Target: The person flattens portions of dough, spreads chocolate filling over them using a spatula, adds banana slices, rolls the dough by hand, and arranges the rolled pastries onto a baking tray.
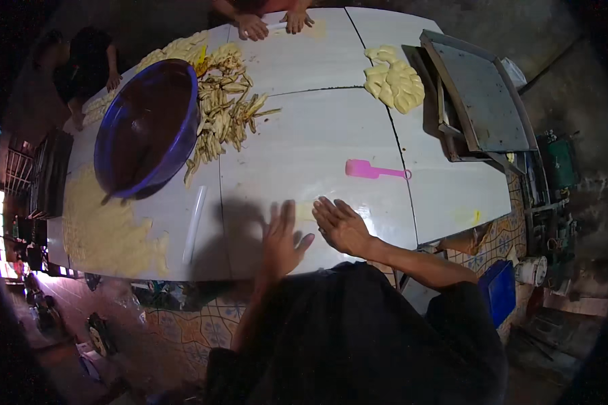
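My left hand (284, 239) is open with straight fingers at the edge of a thin pale dough strip (305, 211) on the white table. My right hand (341, 226) lies over the strip's right end, fingers extended. A white rod (194, 223) lies left of my hands. A pink plastic scraper (368, 169) rests beyond my right hand. A wide sheet of rolled dough (108, 236) covers the table's near-left corner.
A purple basin (145, 128) of brown contents stands left, beside filled pastry strips (226, 101). Dough pieces (395, 84) and metal trays (476, 94) are at right. A co-worker's hands (277, 23) work at the far edge; another person (81, 67) is at left.
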`<state>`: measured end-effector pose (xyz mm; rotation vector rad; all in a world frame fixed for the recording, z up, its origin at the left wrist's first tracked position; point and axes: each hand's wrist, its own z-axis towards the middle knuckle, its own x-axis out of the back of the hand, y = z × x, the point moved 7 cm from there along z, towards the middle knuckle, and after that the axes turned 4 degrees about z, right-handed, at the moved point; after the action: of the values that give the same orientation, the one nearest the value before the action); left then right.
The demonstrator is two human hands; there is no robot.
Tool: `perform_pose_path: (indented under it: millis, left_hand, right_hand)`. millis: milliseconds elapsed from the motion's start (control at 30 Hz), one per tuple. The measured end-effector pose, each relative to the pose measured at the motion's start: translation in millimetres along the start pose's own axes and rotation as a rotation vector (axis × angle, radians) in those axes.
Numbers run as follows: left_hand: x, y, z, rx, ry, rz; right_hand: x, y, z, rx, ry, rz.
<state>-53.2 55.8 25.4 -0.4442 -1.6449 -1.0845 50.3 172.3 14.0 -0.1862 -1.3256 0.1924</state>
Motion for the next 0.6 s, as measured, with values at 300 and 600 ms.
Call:
perform_pose_path:
  millis: [300, 600]
  left_hand:
    - [71, -187, -77, 0.689, 0.485, 0.318]
    - [32, -28, -2, -0.25, 0.58, -0.002]
  right_hand:
    - [45, 16, -6, -0.122, 0.177, 0.401]
    - [38, 29, 17, -0.109, 0.285, 0.341]
